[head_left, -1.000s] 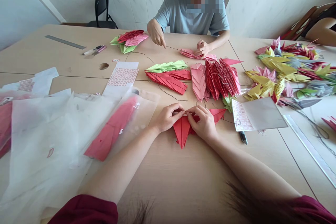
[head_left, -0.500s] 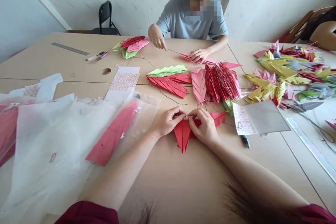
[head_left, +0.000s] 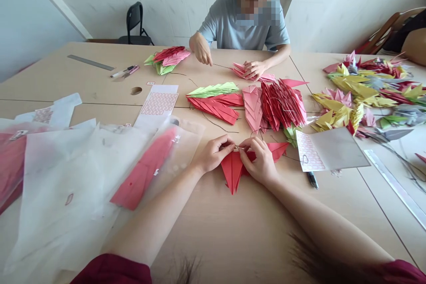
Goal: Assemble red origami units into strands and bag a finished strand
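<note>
My left hand [head_left: 216, 155] and my right hand [head_left: 261, 159] meet just above a red folded-paper piece [head_left: 232, 171] on the table. Thumb and forefinger of each are pinched together on a thin string [head_left: 237, 147] at the paper's top edge. The right fingers also rest over the red paper and hide part of it. One red point faces me; another sticks out to the right. A dark thread [head_left: 293, 158] trails from that right tip to a white card [head_left: 331, 150] with a printed grid of red labels.
Beyond my hands lie folded-paper stacks: green [head_left: 213, 90], red [head_left: 282, 104] and pink [head_left: 253, 102]. Plastic bags [head_left: 63, 186] with red paper cover the left. Yellow paper pieces [head_left: 359, 91], a ruler [head_left: 396, 188] and a pen [head_left: 312, 180] are right. A person [head_left: 246, 22] handles pink paper opposite.
Both hands keep their pinch at the same spot, with only tiny finger movement. The whole view has shifted very slightly. The person opposite has barely moved.
</note>
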{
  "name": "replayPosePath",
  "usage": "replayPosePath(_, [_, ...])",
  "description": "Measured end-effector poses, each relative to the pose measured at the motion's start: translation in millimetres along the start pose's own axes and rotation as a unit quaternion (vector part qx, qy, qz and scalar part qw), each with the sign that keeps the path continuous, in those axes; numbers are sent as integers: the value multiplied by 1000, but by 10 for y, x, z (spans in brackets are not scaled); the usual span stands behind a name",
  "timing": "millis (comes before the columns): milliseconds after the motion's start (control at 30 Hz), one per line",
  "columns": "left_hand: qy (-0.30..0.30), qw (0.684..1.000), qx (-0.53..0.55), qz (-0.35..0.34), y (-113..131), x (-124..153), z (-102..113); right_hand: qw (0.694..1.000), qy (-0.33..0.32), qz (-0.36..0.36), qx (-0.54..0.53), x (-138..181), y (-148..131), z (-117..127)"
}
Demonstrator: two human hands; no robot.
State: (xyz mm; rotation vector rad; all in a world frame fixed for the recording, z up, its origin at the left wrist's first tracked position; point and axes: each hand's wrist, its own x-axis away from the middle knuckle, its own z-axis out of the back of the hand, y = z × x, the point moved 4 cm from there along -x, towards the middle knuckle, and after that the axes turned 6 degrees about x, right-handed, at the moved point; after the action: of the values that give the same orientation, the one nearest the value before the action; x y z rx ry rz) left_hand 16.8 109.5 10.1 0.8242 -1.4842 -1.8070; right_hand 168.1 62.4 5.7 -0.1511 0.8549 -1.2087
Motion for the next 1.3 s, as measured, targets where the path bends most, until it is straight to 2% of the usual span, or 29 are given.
replayPosePath(900, [-12,1000,-20,-5,21,-2,4,1000,-17,-7,-4,-18,12,-29])
replayPosePath(1300, [0,999,-33,3,-20,-12,-3,1000,13,-8,27,-25,20,-7])
